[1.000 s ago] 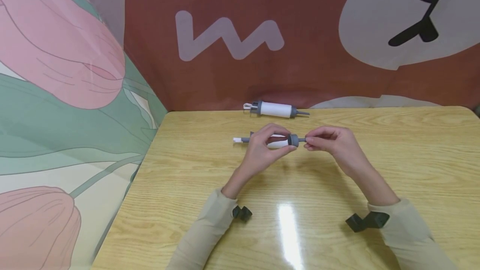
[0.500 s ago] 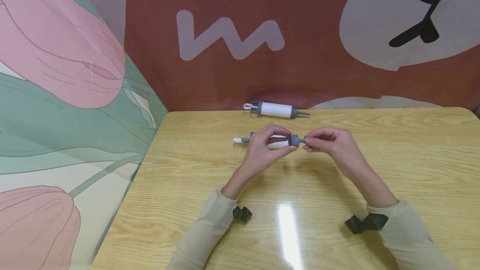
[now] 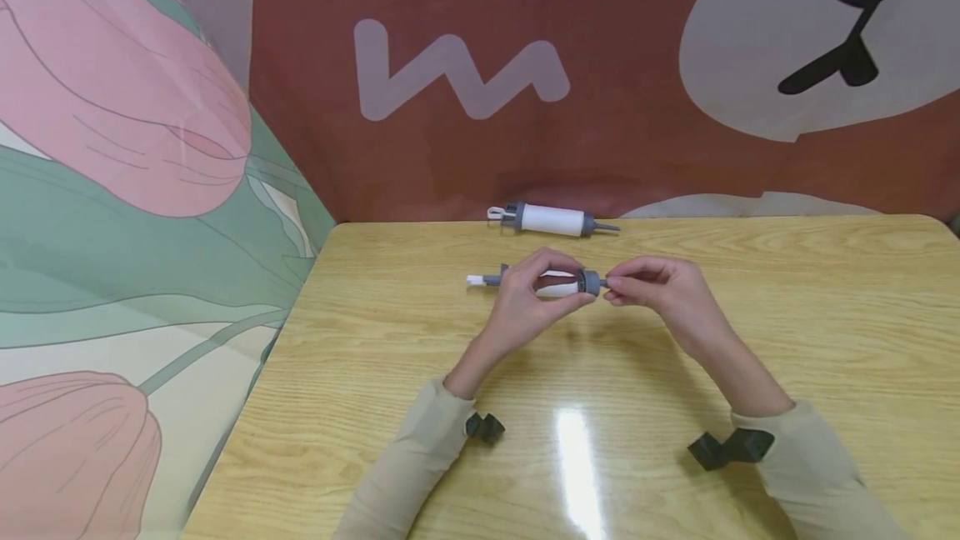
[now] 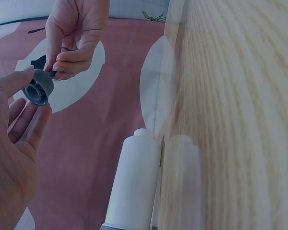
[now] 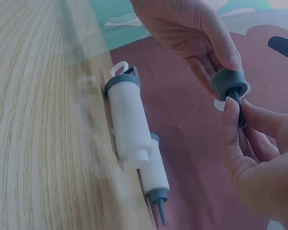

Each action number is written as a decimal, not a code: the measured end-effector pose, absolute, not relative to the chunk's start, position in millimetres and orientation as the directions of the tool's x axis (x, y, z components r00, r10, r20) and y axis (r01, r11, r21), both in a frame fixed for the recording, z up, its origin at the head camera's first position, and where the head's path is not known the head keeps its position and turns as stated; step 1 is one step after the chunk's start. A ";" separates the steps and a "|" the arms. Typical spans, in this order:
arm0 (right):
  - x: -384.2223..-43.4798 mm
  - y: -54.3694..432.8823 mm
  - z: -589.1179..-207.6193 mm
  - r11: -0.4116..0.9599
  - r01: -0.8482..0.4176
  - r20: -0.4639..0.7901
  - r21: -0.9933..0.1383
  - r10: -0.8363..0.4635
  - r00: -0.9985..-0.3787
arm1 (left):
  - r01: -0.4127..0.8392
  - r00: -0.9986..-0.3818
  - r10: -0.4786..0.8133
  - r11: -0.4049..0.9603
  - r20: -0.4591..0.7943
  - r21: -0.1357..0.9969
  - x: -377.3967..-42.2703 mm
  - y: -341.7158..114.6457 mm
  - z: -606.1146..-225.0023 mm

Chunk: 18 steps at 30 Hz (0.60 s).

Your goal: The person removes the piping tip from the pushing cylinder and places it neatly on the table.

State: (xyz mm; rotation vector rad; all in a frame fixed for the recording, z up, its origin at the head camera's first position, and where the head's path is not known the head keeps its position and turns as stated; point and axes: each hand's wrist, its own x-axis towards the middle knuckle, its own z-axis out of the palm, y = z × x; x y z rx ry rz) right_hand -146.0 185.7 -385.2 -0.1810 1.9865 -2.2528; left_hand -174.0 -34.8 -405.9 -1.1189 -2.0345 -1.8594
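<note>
My left hand [image 3: 517,298] grips a small grey ring-shaped cap [image 5: 228,82] between thumb and fingertips, raised above the table. Facing it, my right hand [image 3: 671,294] pinches a thin dark grey nozzle [image 5: 242,117] whose other end stands inside the cap's opening. The cap's hollow inner side [image 4: 36,93] faces the left wrist camera. Below and behind my left hand lies a white syringe-like barrel [image 5: 129,122] with a grey collar and white loop handle; its bare white neck shows. In the head view, my left hand partly hides this barrel.
A second white syringe-like tool [image 3: 552,220], with grey nozzle fitted, lies along the table's back edge against the brown printed backdrop [image 3: 450,157]. The glossy wooden table [image 3: 375,440] extends to both sides. A flower-printed cloth [image 3: 112,190] hangs at the left.
My right hand has shifted slightly left towards the cap, and less of the nozzle shows between the cap and my fingertips. My left hand has barely moved.
</note>
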 end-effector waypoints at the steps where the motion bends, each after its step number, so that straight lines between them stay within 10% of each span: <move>1: -146.1 185.5 -385.5 -0.127 0.019 0.004 -0.992 -0.179 -0.984 | 0.614 -0.705 0.408 -0.058 0.581 0.787 -174.1 -34.6 -406.0; 18: -145.4 182.9 -386.5 -0.128 0.016 0.006 -0.992 -0.171 -0.985 | 0.612 -0.703 0.414 -0.063 0.579 0.788 -173.4 -35.2 -405.4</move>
